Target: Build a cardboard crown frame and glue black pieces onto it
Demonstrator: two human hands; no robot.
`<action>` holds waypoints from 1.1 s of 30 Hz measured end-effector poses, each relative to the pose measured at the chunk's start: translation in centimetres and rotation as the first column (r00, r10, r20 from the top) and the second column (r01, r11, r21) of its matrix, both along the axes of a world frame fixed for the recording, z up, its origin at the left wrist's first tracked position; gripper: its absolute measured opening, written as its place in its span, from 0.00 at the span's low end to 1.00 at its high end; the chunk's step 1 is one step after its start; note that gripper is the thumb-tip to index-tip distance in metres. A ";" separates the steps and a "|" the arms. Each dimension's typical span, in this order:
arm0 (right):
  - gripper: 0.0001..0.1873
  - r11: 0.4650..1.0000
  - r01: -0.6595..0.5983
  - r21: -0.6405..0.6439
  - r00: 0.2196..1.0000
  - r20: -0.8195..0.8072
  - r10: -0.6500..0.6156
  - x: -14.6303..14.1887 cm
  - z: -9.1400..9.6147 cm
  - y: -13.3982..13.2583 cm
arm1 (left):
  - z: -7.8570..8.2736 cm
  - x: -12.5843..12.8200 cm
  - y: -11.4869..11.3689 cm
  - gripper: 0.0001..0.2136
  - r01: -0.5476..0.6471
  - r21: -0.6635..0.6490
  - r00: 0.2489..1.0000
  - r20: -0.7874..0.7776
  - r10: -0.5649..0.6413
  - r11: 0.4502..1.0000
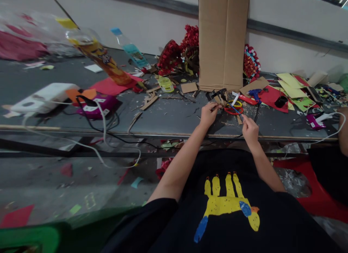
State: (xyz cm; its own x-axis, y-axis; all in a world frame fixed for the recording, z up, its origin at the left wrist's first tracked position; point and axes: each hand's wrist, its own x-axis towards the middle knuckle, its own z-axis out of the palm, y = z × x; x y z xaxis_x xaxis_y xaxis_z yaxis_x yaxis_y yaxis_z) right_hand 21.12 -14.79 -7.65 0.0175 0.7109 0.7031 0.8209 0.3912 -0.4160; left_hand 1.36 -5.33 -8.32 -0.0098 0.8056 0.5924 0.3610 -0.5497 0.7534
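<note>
My left hand is closed in a pinch just above the table, near small dark and brown cardboard scraps. What lies between its fingertips is too small to make out. To its right, my right hand is closed around the end of a thin blue stick, which slants up and left toward my left hand. Under and behind the stick are red ring-shaped handles and a yellow ring. A red-handled tool and a blue glue gun lie just beyond my right hand.
A tall cardboard sheet stands behind my hands. Bottles, a white power strip and a purple box are on the left, with cables hanging over the edge. Coloured paper and another person's arm are at right.
</note>
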 end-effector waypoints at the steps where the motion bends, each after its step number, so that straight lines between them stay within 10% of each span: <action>1: 0.20 1.000 0.000 0.004 1.000 0.002 0.000 0.1 -0.1 -0.1 | 0.0 0.0 0.0 0.08 -0.003 -0.001 1.000 0.005 0.003 1.000; 33: 0.19 0.999 0.007 0.048 1.000 -0.020 -0.006 0.0 1.5 0.1 | -0.6 0.0 0.4 0.09 0.017 0.077 1.000 0.005 -0.017 0.997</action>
